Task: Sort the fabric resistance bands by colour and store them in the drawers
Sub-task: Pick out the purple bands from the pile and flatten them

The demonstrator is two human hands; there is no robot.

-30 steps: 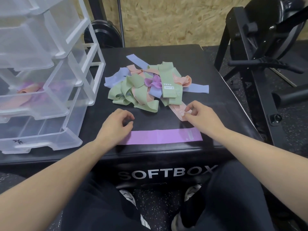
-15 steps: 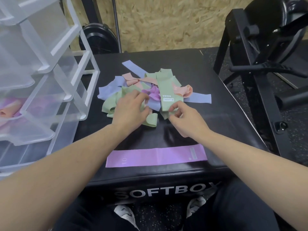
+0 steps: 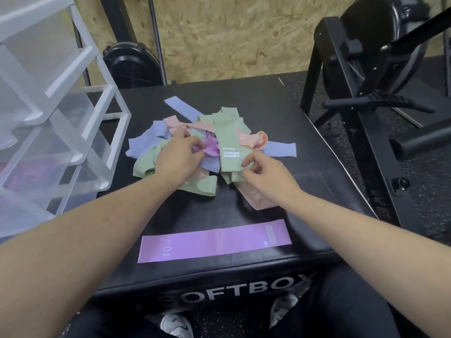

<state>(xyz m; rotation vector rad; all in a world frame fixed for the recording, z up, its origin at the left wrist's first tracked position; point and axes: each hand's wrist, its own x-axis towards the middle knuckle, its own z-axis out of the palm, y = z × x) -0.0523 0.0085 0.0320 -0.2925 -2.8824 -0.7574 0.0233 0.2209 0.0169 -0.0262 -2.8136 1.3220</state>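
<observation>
- My left hand (image 3: 179, 154) lies on the middle of the pile of bands (image 3: 207, 147), fingers curled into a crumpled purple band (image 3: 211, 146), which my grip pinches.
- My right hand (image 3: 264, 175) sits at the near right edge of the pile; thumb and forefinger pinch the near end of a green band (image 3: 229, 145) that carries a "HEAVY" label.
- The pile rests in the middle of the black worktop (image 3: 280, 106), a tangle of green, blue, peach and purple bands. One blue band (image 3: 280, 148) sticks out to the right, another reaches to the far left, and a peach band (image 3: 258, 201) pokes out under my right wrist.
- A flat purple band (image 3: 214, 241), marked "10 LB", lies straight along the near edge of the worktop, apart from the pile and between my forearms.
- The clear plastic drawers (image 3: 48, 118) stand at the left, pulled open at several levels; something purple shows blurred through a lower one.
- A black exercise machine (image 3: 378, 69) stands to the right of the worktop.
</observation>
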